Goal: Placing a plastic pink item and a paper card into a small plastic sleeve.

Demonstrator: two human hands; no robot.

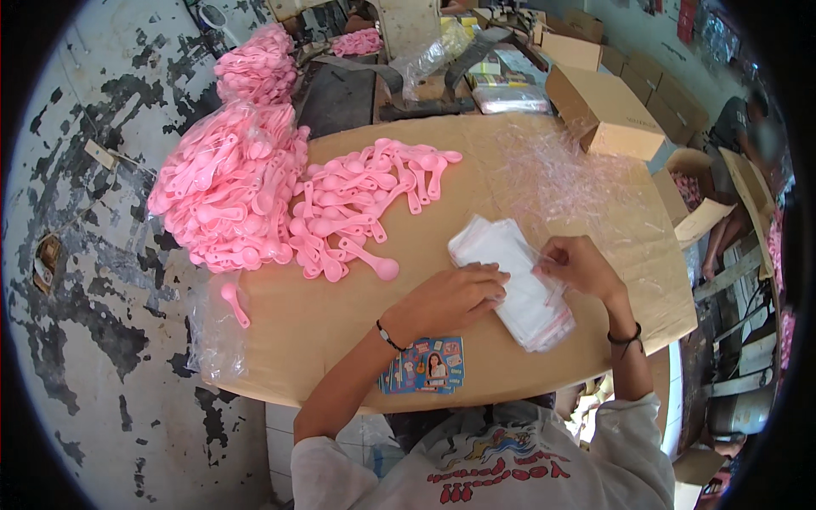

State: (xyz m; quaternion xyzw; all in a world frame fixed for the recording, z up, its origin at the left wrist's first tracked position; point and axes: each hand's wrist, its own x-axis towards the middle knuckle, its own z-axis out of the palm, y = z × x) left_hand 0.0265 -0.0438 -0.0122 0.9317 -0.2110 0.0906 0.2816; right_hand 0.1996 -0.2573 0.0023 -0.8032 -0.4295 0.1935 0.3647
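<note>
Plastic bags [531, 319], flat, clear-to-white, in a loose stack right of the table's middle, lying at a slant from far left to near right. Edges fanned, not squared up. Left hand [466, 297] lies over the stack's left side, fingers close together and slightly bent, tips on the upper face; can't tell if they grip anything. Right hand [582, 268] at the right edge, fingers curled, thumb against fingertips; looks like a pinch on thin film there.

Table [340, 340] has a brown covering. Printed blue cards [442, 371] overlap at the near edge, just beside the left forearm, well clear of both hands.

Left half: loose heap of pink scoops [361, 191], against a big clear sack of the same [225, 183]; second sack [255, 64] behind it, far left. Single scoop [231, 304] sits apart, nearer, beside a crumpled clear sheet [212, 340] at the left edge.

Far right: tangle of clear film scraps [557, 174], with a cardboard box [608, 106] just beyond. Open carton [680, 195] off the right side, pink stuff inside, too small to identify. Another person [735, 127] beyond it, partly visible.

Peeling wall [93, 255] on the left.
</note>
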